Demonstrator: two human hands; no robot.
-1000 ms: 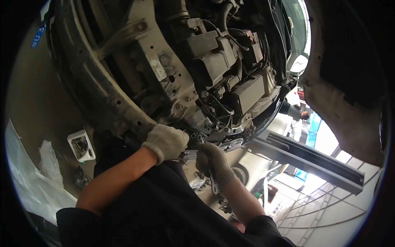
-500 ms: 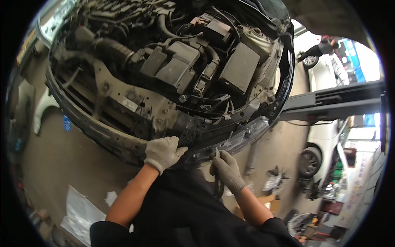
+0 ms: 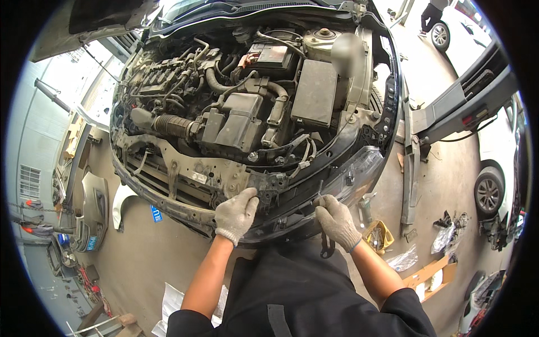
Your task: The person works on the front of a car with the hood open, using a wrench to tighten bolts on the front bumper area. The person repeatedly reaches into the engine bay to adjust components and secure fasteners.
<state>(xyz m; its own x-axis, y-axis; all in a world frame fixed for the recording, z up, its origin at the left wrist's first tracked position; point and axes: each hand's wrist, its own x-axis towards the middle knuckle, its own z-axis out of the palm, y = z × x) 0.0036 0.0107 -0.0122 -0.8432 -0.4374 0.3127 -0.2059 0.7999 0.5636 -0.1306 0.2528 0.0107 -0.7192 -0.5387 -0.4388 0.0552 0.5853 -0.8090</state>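
Observation:
Both my hands wear light grey knit gloves at the front of a car with its engine bay [image 3: 224, 112] exposed. My left hand [image 3: 237, 215] is closed, thumb against fingers, beside the dark bracket at the front panel [image 3: 224, 178]; whatever it may grip is hidden. To its right, my right hand [image 3: 336, 221] is wrapped around a slim dark tool [image 3: 327, 247]. A thin tip rises above the fist and a black, loop-like end hangs below; its exact kind is unclear. Just beyond that hand lies the clear headlight [image 3: 362, 167] at the car's front corner.
A grey lift arm [image 3: 466, 101] reaches in at the right, near a white car [image 3: 491, 191]. On the floor stand a yellow basket [image 3: 379, 236] and a cardboard box [image 3: 432, 278]. A removed bumper [image 3: 95, 210] and a white fender [image 3: 122, 202] lie left. Someone stands at upper right.
The view has swung and shows more of the shop at left. My left hand has gone from spread fingers to closed at the front panel; my right still grips the tool, nearer the headlight.

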